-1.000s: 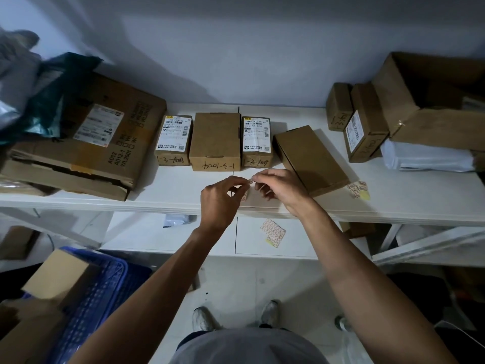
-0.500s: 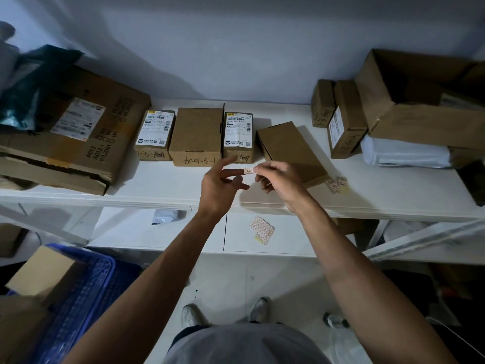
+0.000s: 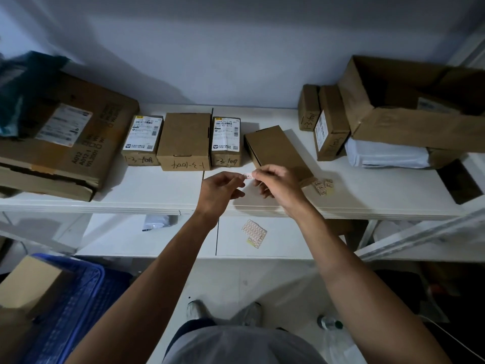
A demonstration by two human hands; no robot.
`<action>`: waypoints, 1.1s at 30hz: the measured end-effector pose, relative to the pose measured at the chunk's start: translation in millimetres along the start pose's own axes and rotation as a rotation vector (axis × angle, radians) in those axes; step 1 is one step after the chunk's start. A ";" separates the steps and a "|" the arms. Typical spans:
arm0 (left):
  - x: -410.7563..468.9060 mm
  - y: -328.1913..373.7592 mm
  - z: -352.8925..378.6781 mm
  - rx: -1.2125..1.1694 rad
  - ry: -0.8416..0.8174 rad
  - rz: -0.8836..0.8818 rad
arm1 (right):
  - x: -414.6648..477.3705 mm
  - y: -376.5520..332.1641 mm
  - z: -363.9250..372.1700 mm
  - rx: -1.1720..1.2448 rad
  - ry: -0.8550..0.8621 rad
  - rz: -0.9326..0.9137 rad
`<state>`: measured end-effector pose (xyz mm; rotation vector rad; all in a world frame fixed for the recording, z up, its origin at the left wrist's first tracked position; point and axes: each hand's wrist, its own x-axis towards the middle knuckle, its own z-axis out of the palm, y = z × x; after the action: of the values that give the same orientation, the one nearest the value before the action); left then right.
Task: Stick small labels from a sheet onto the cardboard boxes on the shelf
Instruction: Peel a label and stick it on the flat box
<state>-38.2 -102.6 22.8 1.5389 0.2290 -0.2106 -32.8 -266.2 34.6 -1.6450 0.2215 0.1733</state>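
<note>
both hands, left hand [image 3: 219,191] and right hand [image 3: 279,183], pinch one tiny label [image 3: 247,176] between them. it could curl, stick to a fingertip, or land crooked on the tilted box [image 3: 275,151].

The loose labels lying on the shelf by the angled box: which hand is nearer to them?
Right. The right hand is just left of the loose labels, beside the angled box. The left hand is farther left, beyond the right hand.
</note>
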 end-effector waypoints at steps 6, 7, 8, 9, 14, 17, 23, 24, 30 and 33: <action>8.1 8.9 -4.6 0.026 -0.072 0.011 | -4.0 -5.7 4.9 -0.012 0.054 -0.018; 9.9 10.5 -6.0 0.028 -0.087 0.015 | -4.5 -6.7 5.9 -0.015 0.066 -0.023; 11.2 11.6 -7.3 0.022 -0.099 0.017 | -5.8 -7.6 6.8 -0.018 0.075 -0.027; 13.2 13.4 -9.0 0.013 -0.114 0.014 | -6.9 -8.8 7.9 -0.018 0.085 -0.030; 15.7 17.4 -19.3 -0.054 -0.206 -0.032 | -13.7 -10.8 15.5 0.022 0.126 -0.009; 14.8 18.7 -26.6 -0.131 -0.281 -0.085 | -18.6 -12.1 20.5 0.061 0.150 0.005; 14.1 15.9 -49.3 -0.181 -0.456 -0.124 | -31.1 -16.8 32.5 0.192 0.166 0.009; 14.4 15.0 -51.6 -0.179 -0.471 -0.120 | -31.9 -16.8 33.8 0.200 0.170 0.011; 19.7 14.4 -52.7 -0.251 -0.508 -0.105 | -37.0 -12.9 29.3 0.214 0.188 0.032; 21.8 16.7 -46.8 -0.238 -0.505 -0.074 | -40.7 -9.2 23.2 0.207 0.176 0.026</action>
<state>-13.3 -55.3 32.0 1.1982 -0.0878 -0.5993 -69.6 -240.8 51.4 -1.4518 0.3821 0.0234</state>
